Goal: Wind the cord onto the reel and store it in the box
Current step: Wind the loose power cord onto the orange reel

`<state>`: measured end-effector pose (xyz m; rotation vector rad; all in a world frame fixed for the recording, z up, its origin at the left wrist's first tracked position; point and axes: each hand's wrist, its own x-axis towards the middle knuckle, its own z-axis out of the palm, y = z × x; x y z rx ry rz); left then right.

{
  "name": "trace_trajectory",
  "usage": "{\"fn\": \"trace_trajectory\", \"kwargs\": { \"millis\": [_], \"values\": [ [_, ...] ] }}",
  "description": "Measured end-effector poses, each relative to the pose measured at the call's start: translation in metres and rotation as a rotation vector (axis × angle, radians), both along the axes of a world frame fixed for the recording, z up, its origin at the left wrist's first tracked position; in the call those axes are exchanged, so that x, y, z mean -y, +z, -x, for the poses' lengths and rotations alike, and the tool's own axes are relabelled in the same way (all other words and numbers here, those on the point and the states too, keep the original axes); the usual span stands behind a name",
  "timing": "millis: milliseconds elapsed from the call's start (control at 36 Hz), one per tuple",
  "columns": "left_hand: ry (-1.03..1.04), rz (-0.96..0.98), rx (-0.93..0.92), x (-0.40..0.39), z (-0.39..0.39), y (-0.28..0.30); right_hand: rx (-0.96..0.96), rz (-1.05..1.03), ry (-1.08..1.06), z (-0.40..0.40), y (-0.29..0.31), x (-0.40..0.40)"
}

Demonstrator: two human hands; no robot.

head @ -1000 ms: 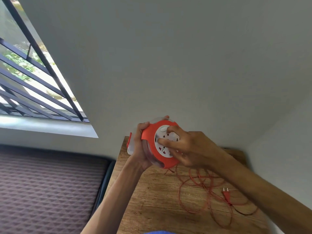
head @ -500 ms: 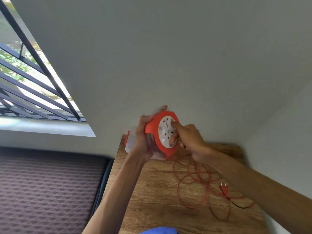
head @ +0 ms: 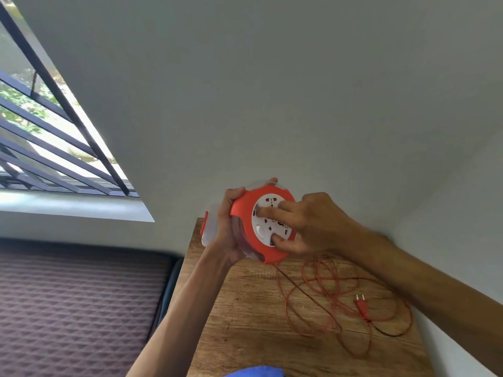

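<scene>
The reel (head: 262, 224) is up in the air, above the far end of the wooden table (head: 245, 322), and it is the thing to watch. The left hand (head: 227, 227) grips the reel from behind, with its fingers curled round the orange rim. The right hand (head: 304, 227) is on the white middle part of the reel, with its fingers (head: 269, 212) pressed on the face and the thumb low on it, so it looks like it is turning that part. Most of the orange cord (head: 326, 300) is not wound yet. It lies in loose loops on the table, below and to the right of the reel, and the plug (head: 362, 306) lies among the loops. One strand goes up from the loops to the bottom of the reel. To do this well, the left hand should hold the reel steady while the right hand turns the middle round and round, not too fast. The loops cross over each other, so they could knot or catch on the plug if pulled hard. A see-through box (head: 208, 229) with an orange clip sits just behind the reel, near the left hand, and I think the reel goes in there at the end.
</scene>
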<state>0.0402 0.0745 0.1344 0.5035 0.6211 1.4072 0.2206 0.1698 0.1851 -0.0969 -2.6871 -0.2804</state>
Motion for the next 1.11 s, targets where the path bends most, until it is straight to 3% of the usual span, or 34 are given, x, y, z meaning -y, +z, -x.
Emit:
{"fn": "trace_trajectory", "kwargs": {
  "millis": [83,111,167,222,250,278,333,389,444,500,583,667,778,861,889,972,1028,1111],
  "values": [
    [0.02,-0.016,-0.031,0.0,-0.008,0.002,-0.18,0.159,-0.235,0.005,-0.001,0.013],
    [0.039,-0.021,-0.024,0.0,-0.009,0.002,-0.25,0.326,-0.389,0.008,0.0,0.016],
    [0.106,-0.012,0.007,-0.002,-0.01,0.003,-0.341,0.888,-0.637,0.014,-0.001,0.019],
    [0.164,0.002,-0.065,-0.006,-0.008,0.004,-0.37,1.405,-0.738,0.016,-0.011,0.023],
    [0.172,0.002,-0.127,-0.007,-0.007,0.005,-0.332,1.5,-0.746,0.016,-0.018,0.026],
    [0.166,-0.007,-0.167,-0.007,-0.007,0.006,-0.289,1.509,-0.727,0.016,-0.022,0.03],
    [0.132,-0.028,-0.162,-0.003,-0.008,0.006,-0.295,1.33,-0.643,0.014,-0.026,0.035],
    [0.118,-0.03,-0.105,0.0,-0.003,0.002,-0.342,0.865,-0.502,0.008,-0.023,0.03],
    [0.103,-0.011,-0.067,0.001,0.004,0.001,-0.263,0.362,-0.322,0.001,-0.015,0.021],
    [0.06,0.002,-0.057,0.002,0.01,0.003,-0.093,0.173,-0.136,-0.007,-0.016,0.01],
    [-0.011,-0.002,-0.061,0.003,0.014,-0.001,0.065,0.131,-0.035,-0.012,-0.009,0.001],
    [-0.029,-0.008,-0.049,0.003,0.015,-0.004,0.103,0.084,0.008,-0.013,-0.006,-0.004],
    [-0.009,-0.029,-0.026,0.002,0.012,-0.003,0.014,0.045,0.001,-0.009,-0.008,0.003],
    [0.057,-0.045,-0.088,0.0,0.004,0.0,-0.196,0.07,-0.137,0.003,-0.012,0.022],
    [0.085,-0.043,-0.097,0.0,0.001,0.002,-0.278,0.164,-0.279,0.009,-0.01,0.026],
    [0.149,-0.008,-0.035,-0.002,-0.005,0.006,-0.282,0.877,-0.659,0.021,-0.003,0.027],
    [0.153,0.003,-0.02,-0.002,-0.005,0.006,-0.181,1.039,-0.718,0.021,-0.002,0.021],
    [0.106,-0.013,-0.028,0.001,0.0,0.002,-0.17,0.653,-0.579,0.016,-0.006,0.016]
  ]
}}
